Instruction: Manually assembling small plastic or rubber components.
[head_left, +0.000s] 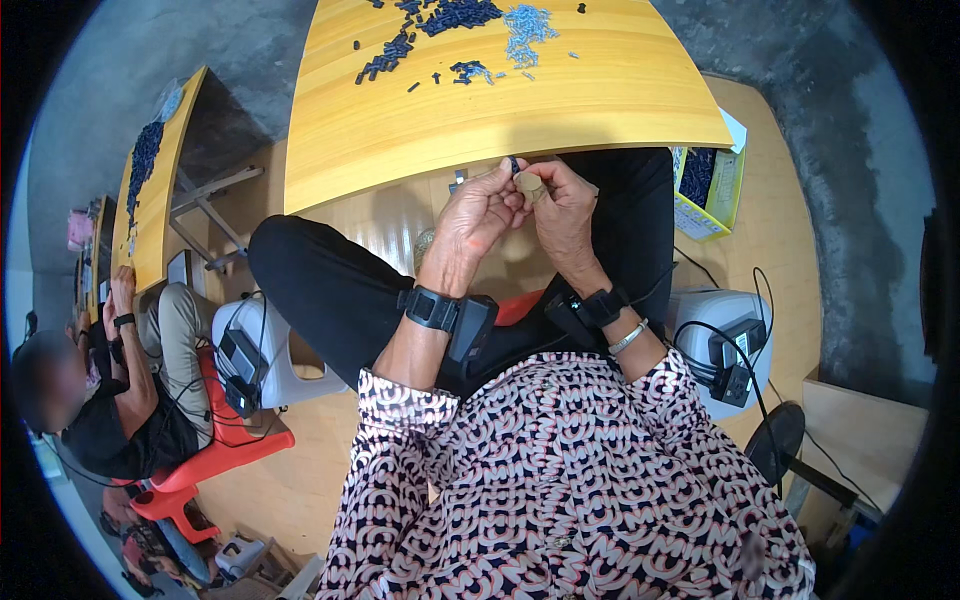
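Just below the near edge of the yellow table (pixel 480 130), my two hands meet over my lap. My left hand (pixel 482 208) pinches a small dark blue cylindrical part (pixel 514 164) between thumb and fingertips. Against it, my right hand (pixel 565 205) is closed, its fingertips drawn together. A round tan piece (pixel 529 184) shows at the right thumb; whether it is gripped or worn on the thumb I cannot tell. On the tabletop lie a heap of dark blue parts (pixel 455 16) and a heap of light blue parts (pixel 526 32), with several loose ones nearer me.
A yellow-rimmed box (pixel 722 215) with dark parts stands right of my knee. White stools (pixel 705 310) with black devices and cables flank me. At left, another person (pixel 110 400) sits by a second table (pixel 170 190) bearing dark parts.
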